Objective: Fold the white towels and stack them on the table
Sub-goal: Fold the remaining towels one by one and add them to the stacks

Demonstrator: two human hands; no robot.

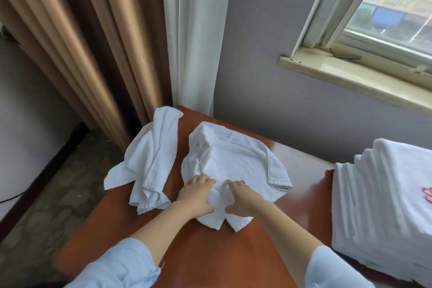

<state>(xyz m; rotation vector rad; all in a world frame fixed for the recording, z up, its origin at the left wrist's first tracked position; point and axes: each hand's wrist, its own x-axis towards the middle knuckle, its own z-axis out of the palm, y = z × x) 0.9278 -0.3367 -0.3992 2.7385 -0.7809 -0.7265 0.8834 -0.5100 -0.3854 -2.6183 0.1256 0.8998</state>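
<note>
A crumpled white towel [236,161] lies in the middle of the brown wooden table [210,255]. My left hand [195,194] and my right hand [243,197] both rest on its near part, close together, with cloth bunched between their thumbs and fingers. A second loose white towel [149,161] hangs over the table's left edge. At the right stands a tall stack of folded white towels [383,206], the top one bearing a red mark.
Brown curtains [77,42] and a white sheer curtain [194,30] hang behind the table's far left corner. A grey wall and a window sill [350,75] run along the far side. Patterned floor [46,194] lies to the left.
</note>
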